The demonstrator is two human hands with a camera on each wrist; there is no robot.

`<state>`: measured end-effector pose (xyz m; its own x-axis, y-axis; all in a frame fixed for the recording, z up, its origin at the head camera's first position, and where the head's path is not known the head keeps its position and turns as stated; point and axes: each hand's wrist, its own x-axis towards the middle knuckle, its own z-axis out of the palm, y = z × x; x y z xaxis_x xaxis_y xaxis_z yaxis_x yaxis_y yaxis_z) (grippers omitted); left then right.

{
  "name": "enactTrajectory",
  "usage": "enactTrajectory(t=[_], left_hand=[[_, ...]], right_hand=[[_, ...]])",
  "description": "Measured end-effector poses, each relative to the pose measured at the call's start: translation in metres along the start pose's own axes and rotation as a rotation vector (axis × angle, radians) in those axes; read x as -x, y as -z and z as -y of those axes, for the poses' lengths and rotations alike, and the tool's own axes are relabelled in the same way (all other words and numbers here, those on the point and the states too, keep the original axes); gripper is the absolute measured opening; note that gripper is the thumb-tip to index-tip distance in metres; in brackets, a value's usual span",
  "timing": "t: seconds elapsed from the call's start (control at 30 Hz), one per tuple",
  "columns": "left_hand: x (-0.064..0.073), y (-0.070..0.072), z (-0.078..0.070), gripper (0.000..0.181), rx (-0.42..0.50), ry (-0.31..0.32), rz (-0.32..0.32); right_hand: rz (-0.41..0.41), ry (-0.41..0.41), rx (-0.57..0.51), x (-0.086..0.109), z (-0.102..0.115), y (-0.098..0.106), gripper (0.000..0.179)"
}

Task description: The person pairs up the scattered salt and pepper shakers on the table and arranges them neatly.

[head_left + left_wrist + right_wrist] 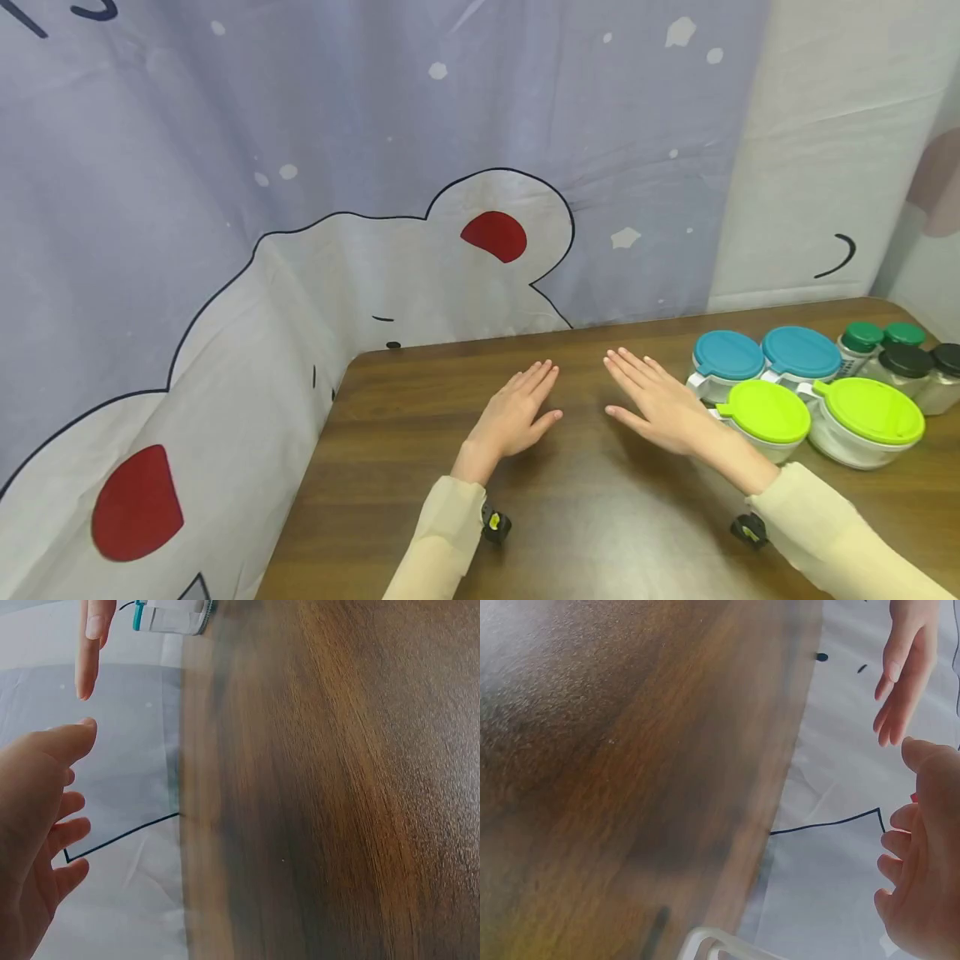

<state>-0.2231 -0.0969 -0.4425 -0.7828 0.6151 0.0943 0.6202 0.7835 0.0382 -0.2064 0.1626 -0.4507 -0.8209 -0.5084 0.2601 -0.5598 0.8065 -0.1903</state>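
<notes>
Both hands are held over the wooden table (420, 400), fingers extended and nothing in them. My left hand (513, 417) is left of the middle, its thumb spread toward the other hand; in the left wrist view the left hand (34, 802) shows its thumb and fingertips. Across a gap, my right hand (656, 404) points forward and inward, closest to the lidded containers at the right. The right wrist view shows the right hand (926, 847) with the left hand (907, 667) beyond it. Each wrist wears a small black camera, below a cream sleeve (442, 533).
Two containers with blue lids (727, 356) stand behind two with lime-green lids (873, 410), handles pointing left. Beside them at the far right are jars with green caps (862, 335) and black caps (906, 360). A printed curtain (360, 125) hangs along the table's back and left edges.
</notes>
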Motion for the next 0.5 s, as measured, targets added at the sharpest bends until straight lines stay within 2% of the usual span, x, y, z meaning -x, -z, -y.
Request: enactTrajectory(t=[0.2,0.33,0.5], left_hand=[[0.001,0.0,-0.002,0.062,-0.01,-0.018,-0.06],[0.0,-0.002,-0.006,0.059,-0.016,-0.03,-0.11],[0.001,-0.002,-0.011,0.055,-0.022,-0.012,-0.17]], right_hand=[[-0.022,0.012,0.002,0.003,-0.001,0.002,0.067],[-0.087,0.033,0.007,0.009,-0.001,0.004,0.066],[-0.156,0.055,0.014,0.015,-0.001,0.006,0.064]])
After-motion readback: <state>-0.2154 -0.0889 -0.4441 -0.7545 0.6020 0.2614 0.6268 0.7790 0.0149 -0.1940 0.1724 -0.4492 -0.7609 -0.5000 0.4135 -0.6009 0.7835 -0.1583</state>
